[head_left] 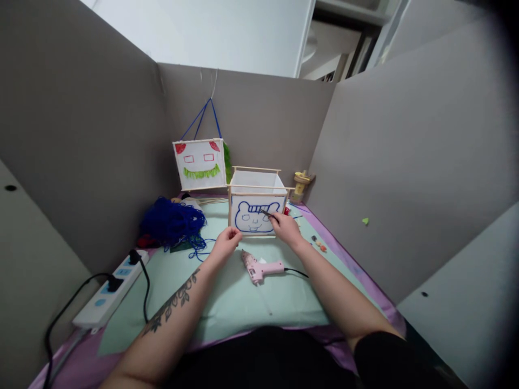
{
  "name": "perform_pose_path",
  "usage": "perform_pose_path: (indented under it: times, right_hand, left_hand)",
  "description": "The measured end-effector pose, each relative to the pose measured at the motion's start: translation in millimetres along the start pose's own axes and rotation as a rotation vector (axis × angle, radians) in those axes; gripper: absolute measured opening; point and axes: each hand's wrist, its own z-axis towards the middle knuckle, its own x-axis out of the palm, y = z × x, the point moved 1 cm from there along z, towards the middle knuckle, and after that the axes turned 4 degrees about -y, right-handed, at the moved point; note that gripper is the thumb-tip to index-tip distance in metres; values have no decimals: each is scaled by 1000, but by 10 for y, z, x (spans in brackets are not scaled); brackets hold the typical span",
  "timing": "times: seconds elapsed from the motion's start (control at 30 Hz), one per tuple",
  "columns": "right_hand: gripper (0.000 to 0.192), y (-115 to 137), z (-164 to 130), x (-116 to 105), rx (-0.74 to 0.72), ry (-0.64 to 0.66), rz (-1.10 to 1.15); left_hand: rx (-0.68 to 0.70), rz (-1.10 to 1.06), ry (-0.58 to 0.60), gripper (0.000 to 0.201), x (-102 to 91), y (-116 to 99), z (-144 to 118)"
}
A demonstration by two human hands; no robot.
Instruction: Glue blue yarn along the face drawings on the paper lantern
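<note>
- Nearest, a pink glue gun [259, 267] lies on the green mat [243, 302], its cord trailing right, just in front of both hands.
- Left hand [224, 244]: fingers curled, pinching the lower left corner of the lantern frame [256, 202].
- Right hand [287, 228]: fingers closed on a dark pen [269, 215], its tip on the blue bear face of the front panel.
- Left of these, blue yarn [172, 222] and a power strip [111, 292].
- Farthest, a finished lantern [200, 163] hangs against the grey partition.

I read no words, brands or numbers anywhere; only drawn faces mark the box lantern [257, 215] and, at eleven o'clock, the hanging lantern [199, 163].
</note>
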Motion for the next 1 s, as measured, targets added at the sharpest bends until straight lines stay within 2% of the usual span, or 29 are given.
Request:
perform_pose_path:
  times: [0.23,0.53,0.77,1.0]
  right_hand:
    - [26,-68,-56,20,-19,-38,61]
    - [27,-36,12,38,-6,-9,-8]
    - [27,-109,-43,23,9,-78,75]
    - [27,-66,59,2,-4,-85,53]
  left_hand:
    - [-6,-11,-11,19,7,-1,-1]
    - [-5,-7,-15,19,6,-6,-1]
    - [-4,-8,-19,19,14,8,1]
    - [6,-4,-15,19,6,22,10]
